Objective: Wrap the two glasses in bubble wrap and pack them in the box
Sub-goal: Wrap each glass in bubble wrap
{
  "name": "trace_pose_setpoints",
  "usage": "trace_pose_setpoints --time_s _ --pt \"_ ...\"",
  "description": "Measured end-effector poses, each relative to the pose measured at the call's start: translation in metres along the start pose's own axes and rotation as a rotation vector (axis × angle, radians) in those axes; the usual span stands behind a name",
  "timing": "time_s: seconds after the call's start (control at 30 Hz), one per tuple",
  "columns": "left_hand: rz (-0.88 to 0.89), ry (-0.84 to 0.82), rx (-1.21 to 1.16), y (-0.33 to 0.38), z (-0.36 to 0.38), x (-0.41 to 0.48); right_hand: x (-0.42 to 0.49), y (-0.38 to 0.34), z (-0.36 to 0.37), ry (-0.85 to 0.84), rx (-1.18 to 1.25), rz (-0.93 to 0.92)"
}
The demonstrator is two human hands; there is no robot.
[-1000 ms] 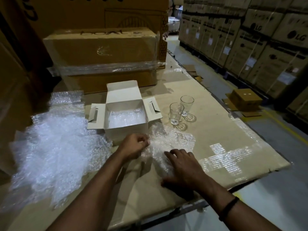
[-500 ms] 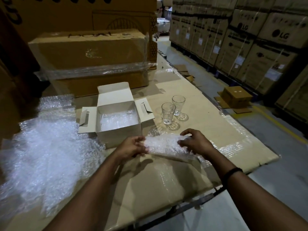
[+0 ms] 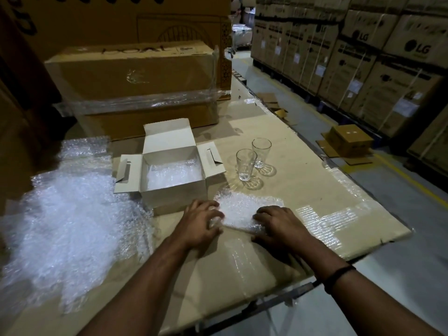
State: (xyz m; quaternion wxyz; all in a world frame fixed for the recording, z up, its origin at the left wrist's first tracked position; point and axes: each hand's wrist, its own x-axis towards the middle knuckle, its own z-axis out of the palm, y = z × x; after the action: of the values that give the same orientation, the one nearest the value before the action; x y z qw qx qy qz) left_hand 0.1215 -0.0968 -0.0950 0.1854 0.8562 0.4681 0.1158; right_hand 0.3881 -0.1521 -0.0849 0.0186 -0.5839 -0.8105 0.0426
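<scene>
I've lowered the small bubble wrap sheet [image 3: 244, 212] from mid-air flat onto the cardboard [image 3: 303, 180], my left hand [image 3: 198, 221] now gripping its nine o'clock end, my right hand [image 3: 278, 221] pressing its three o'clock end.

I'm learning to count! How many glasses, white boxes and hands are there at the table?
Glasses: 2, near glass and far glass
White box: 1
Hands: 2, left hand and right hand, both on the bubble wrap sheet
Total: 5
</scene>
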Motion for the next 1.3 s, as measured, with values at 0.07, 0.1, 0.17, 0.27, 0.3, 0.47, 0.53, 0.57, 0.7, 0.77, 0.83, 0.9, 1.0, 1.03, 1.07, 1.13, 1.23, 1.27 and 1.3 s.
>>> trace_pose_setpoints --time_s 0.07,0.1,0.17,0.27,0.3,0.47,0.53,0.57,0.7,0.77,0.83,0.9,1.0,1.03,1.07,1.13,1.23,1.27,1.3 --pt "0.003 0.114 -0.052 0.002 0.004 0.002 0.004 0.003 -0.007 0.037 0.066 -0.013" --pt "-0.019 0.187 -0.117 0.005 0.005 0.003 0.005 0.005 -0.012 0.051 0.149 0.019" --pt "-0.132 0.272 -0.308 0.013 0.001 0.006 0.009 0.004 -0.023 0.101 0.382 0.117" --pt "-0.269 0.329 -0.315 0.025 -0.005 0.013 0.022 0.005 -0.034 0.098 0.587 0.223" --pt "-0.284 0.328 -0.224 0.027 -0.005 0.017 0.027 0.005 -0.035 0.053 0.556 0.251" --pt "-0.354 0.226 0.026 0.032 0.003 0.034 0.037 0.001 -0.021 0.107 -0.02 0.152" --pt "-0.358 0.229 0.044 0.034 0.006 0.036 0.035 -0.007 -0.016 0.247 -0.058 0.042" --pt "-0.358 0.241 0.047 0.034 0.008 0.036 0.035 -0.011 -0.013 0.281 -0.083 -0.032" --pt "-0.315 0.29 0.043 0.032 0.01 0.037 0.038 -0.021 -0.003 0.077 -0.201 -0.123" --pt "-0.28 0.344 -0.044 0.031 0.01 0.037 0.046 -0.021 -0.01 -0.022 -0.208 -0.09" --pt "-0.227 0.399 -0.159 0.03 0.011 0.036 0.053 -0.016 -0.019 -0.061 -0.168 -0.024" --pt "-0.18 0.418 -0.244 0.03 0.014 0.038 0.055 -0.005 -0.027 -0.124 -0.096 0.066" --pt "-0.198 0.392 -0.377 0.035 0.018 0.048 0.05 0.024 -0.036 -0.134 -0.001 0.137" --pt "-0.212 0.379 -0.402 0.039 0.02 0.054 0.047 0.035 -0.038 -0.098 0.077 0.17" --pt "-0.239 0.369 -0.44 0.045 0.022 0.062 0.045 0.046 -0.042 -0.041 0.205 0.221" --pt "-0.336 0.358 -0.6 0.057 0.025 0.077 0.041 0.064 -0.05 0.099 0.642 0.39" --pt "-0.461 0.36 -0.712 0.062 0.029 0.106 0.037 0.077 -0.051 0.207 1.337 0.646" --pt "-0.477 0.362 -0.733 0.061 0.031 0.118 0.036 0.079 -0.048 0.219 1.487 0.705" --pt "-0.489 0.363 -0.768 0.061 0.033 0.129 0.034 0.08 -0.044 0.233 1.604 0.755"
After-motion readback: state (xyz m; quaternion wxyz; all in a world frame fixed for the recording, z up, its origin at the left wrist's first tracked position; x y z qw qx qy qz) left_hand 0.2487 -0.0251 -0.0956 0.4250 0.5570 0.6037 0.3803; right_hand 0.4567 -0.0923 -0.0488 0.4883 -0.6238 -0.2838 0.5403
